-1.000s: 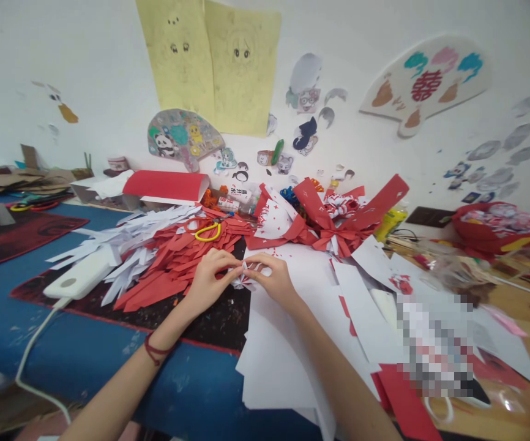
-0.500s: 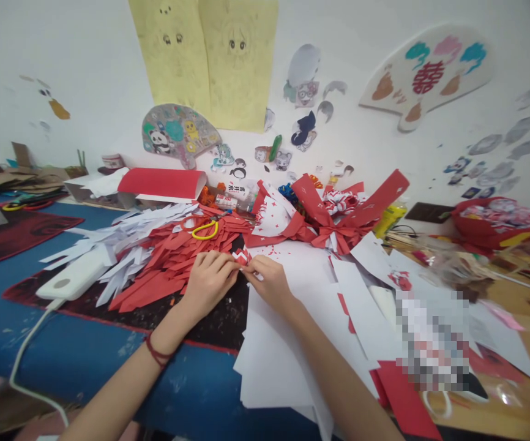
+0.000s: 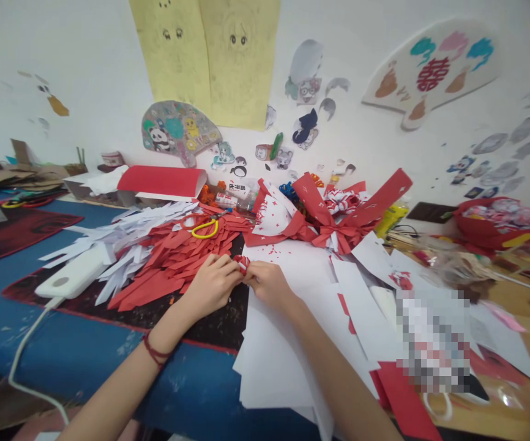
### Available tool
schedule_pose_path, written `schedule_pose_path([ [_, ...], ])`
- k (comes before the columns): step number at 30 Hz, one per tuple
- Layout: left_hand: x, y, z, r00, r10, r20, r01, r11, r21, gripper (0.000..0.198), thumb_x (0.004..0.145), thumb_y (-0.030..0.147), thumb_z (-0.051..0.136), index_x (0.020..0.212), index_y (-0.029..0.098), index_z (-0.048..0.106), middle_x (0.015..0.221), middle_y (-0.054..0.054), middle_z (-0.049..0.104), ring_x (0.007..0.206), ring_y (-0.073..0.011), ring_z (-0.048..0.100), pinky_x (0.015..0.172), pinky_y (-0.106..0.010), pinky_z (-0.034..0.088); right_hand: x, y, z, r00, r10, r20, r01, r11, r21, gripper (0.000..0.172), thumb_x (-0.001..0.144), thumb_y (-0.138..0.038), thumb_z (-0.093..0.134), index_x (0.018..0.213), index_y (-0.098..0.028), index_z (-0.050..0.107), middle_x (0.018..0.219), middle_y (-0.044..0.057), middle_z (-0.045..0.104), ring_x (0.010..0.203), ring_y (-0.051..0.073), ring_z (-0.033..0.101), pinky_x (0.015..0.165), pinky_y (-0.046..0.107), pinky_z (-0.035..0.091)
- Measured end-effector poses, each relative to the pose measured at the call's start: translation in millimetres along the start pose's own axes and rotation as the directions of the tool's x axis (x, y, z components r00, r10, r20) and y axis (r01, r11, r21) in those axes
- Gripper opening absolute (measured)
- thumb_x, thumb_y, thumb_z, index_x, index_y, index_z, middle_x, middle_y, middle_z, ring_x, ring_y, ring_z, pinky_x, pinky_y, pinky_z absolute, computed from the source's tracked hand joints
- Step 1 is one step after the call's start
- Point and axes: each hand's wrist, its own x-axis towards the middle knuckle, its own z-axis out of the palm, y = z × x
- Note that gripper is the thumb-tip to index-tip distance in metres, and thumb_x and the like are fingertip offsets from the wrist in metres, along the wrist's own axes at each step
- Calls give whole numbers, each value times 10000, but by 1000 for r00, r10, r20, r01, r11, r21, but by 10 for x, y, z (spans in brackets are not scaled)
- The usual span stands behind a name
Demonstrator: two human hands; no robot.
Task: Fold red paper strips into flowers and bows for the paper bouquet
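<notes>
- The left hand (image 3: 212, 283) has its grip pressed together: fingertips and thumb pinch the left end of a small folded red-and-white paper piece (image 3: 242, 263).
- The right hand (image 3: 268, 283) meets it from the other side, fingers curled in and pinching the same paper piece at its right end; the two hands' fingertips nearly touch.
- The paper piece is bunched small between the fingers, held just above the table, about midway along the table's width and well in from the near edge. It is too crumpled and covered to tell its long axis or which way it points.
- A red string bracelet (image 3: 155, 352) sits on the left wrist.
- Under the right hand lie loose white sheets (image 3: 283, 343) that spill over the table's near edge; under the left hand is a dark cutting mat (image 3: 164, 315).
- Toward the far-left side lies a heap of red paper strips (image 3: 173, 263) and white strips (image 3: 109, 245), with yellow-handled scissors (image 3: 205, 228) on top.
- A white power bank (image 3: 70, 278) rests near the left edge of the mat, its cable running off the near edge.
</notes>
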Motion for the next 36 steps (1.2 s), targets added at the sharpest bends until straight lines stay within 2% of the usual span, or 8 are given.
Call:
schedule_pose_path([
  [3, 26, 7, 6, 993, -109, -33, 110, 994, 10, 138, 930, 267, 507, 933, 181, 614, 976, -60, 636, 902, -228, 494, 761, -379, 327, 15, -23, -21, 991, 107, -77, -103, 994, 47, 154, 809, -94, 635, 691, -189, 604, 708, -13, 610, 655, 128, 545, 638, 223, 379],
  [6, 31, 10, 39, 990, -127, -61, 128, 992, 5, 148, 935, 283, 507, 913, 185, 616, 950, -60, 640, 893, -222, 501, 764, -374, 324, 21, -31, -34, 986, 147, -84, -140, 987, 74, 156, 804, -96, 645, 685, -189, 605, 695, -21, 608, 631, 123, 538, 626, 223, 378],
  [10, 7, 9, 88, 994, -76, -81, 77, 997, 13, 156, 938, 187, 474, 918, 186, 629, 929, -54, 646, 890, -212, 505, 769, -373, 325, 9, -18, -41, 992, 114, -47, -114, 993, 14, 157, 806, -75, 629, 700, -188, 603, 735, -14, 633, 673, 127, 562, 644, 223, 377],
  [17, 7, 20, 113, 996, 84, -36, -82, 996, 39, 184, 881, 70, 474, 907, 155, 635, 886, -54, 631, 839, -201, 491, 726, -355, 337, 9, -1, -94, 992, -22, 125, 54, 965, -258, 118, 827, -82, 584, 776, -188, 593, 778, 16, 635, 753, 156, 561, 634, 249, 332],
  [21, 25, 39, 105, 994, 102, -30, -101, 994, 37, 189, 880, 61, 462, 889, 148, 630, 857, -54, 623, 829, -202, 481, 726, -358, 331, 10, -2, -90, 991, -26, 129, 67, 945, -321, 110, 838, -92, 574, 784, -189, 576, 789, 24, 635, 762, 164, 551, 626, 258, 315],
  [25, 35, 34, 98, 999, -15, -52, 12, 998, -59, 186, 910, 98, 460, 867, 172, 626, 877, -44, 633, 843, -202, 481, 735, -369, 319, -2, -9, -56, 996, 3, 85, 23, 951, -308, 93, 863, -115, 578, 827, -200, 572, 808, 13, 641, 765, 157, 560, 631, 251, 320],
  [30, 36, -3, 114, 969, -223, -109, 200, 962, -185, 133, 932, 225, 510, 855, 185, 610, 886, -38, 634, 854, -203, 477, 725, -371, 302, -10, -17, -35, 998, 70, -5, -70, 971, -229, 71, 933, -222, 546, 875, -200, 580, 854, 20, 654, 813, 150, 585, 683, 232, 352],
  [36, 45, -16, 144, 965, -251, -71, 228, 943, -241, 137, 938, 213, 494, 839, 189, 585, 890, -41, 628, 856, -205, 470, 716, -359, 297, -15, -20, -6, 996, 90, -27, -93, 988, -124, 111, 938, -210, 538, 841, -198, 592, 839, 10, 659, 783, 141, 595, 683, 224, 359],
])
